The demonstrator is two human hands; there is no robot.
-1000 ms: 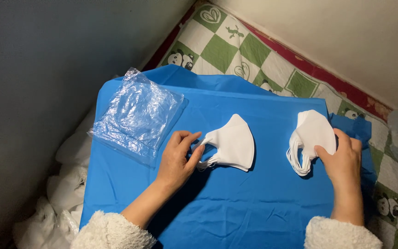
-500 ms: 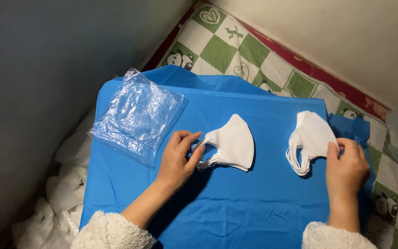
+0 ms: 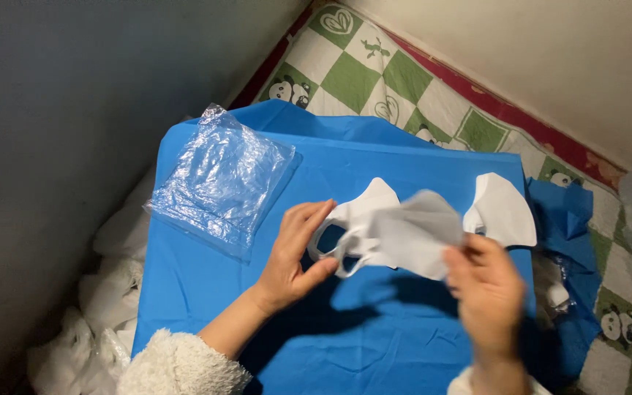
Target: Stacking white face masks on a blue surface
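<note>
My left hand (image 3: 294,256) rests on the blue sheet (image 3: 404,344) and pinches the ear loop of a white face mask (image 3: 363,212) lying there. A second white mask (image 3: 418,238) hangs blurred over the first one, pinched in my right hand (image 3: 488,289), which is lifted above the sheet. A small stack of white masks (image 3: 502,208) lies at the right side of the sheet, apart from both hands.
A pile of clear plastic bags (image 3: 221,179) lies on the sheet's left part. The sheet covers a low board on a green-and-white checked mat (image 3: 374,69). White crumpled material (image 3: 104,292) lies at the left, a dark wall beside it.
My right hand has left the stack with one mask and moved it left, over the mask under my left hand. The left hand has barely moved.
</note>
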